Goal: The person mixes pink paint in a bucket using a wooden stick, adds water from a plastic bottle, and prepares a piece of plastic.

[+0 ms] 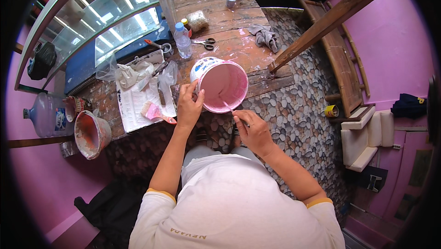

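A white paint bucket [206,69], its inside smeared pink, is tilted toward me near the table's front edge. My left hand [188,106] grips its left rim, with the thumb against the near side. Between the fingers of my right hand [255,131] is a thin, paint-coated stick [227,106]. It reaches over the near rim into the bucket; its far end lies against the inner wall. Left of my left hand, a wide paintbrush [156,112] with pink paint rests on a white paint tray [131,118], beside crumpled plastic bags [133,74].
Behind the bucket stand a water bottle [183,42], scissors [206,43] and a grey rag [265,36]. A stained bucket [92,134] and a large water jug [48,115] are at left. A slanted wooden post [330,23] rises right of the table [220,19].
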Tool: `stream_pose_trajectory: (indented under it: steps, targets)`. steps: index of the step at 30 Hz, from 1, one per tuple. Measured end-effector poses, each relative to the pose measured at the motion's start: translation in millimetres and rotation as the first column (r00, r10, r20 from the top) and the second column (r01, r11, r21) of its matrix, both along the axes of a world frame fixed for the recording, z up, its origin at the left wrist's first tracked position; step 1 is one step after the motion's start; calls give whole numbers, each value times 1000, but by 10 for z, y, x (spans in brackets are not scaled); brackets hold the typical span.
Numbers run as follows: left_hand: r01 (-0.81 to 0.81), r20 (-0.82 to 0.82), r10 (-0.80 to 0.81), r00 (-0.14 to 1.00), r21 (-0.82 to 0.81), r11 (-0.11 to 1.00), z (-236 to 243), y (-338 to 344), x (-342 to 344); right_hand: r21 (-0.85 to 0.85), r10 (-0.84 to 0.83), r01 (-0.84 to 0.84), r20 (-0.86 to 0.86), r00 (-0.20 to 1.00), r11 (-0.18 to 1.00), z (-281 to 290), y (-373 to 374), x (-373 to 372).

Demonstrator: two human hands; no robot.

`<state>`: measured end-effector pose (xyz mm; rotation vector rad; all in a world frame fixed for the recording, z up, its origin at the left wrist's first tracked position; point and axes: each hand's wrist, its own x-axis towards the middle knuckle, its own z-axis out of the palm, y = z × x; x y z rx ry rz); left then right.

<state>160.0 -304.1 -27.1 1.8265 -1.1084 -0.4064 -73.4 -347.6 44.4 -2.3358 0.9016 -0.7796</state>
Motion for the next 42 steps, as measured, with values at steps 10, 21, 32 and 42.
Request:
stream_pose_trajectory:
  steps: [10, 21, 32, 42]
  targets:
    - [-8, -36, 8, 999, -2, 1000, -23, 49, 72, -83, 5, -4, 19, 1000, 997, -13, -115, 19]
    - [-11, -85, 12, 996, 6, 1000, -191, 67, 271, -54, 160, -155, 96, 982, 986, -33, -82, 129]
    - [-34, -147, 33, 989, -5, 999, -246, 92, 363, -128, 262, -248, 109, 959, 960, -12, -236, 306]
    - [-49, -163, 49, 985, 6, 999, -299, 90, 401, -91, 263, -254, 105, 959, 963, -67, -312, 253]
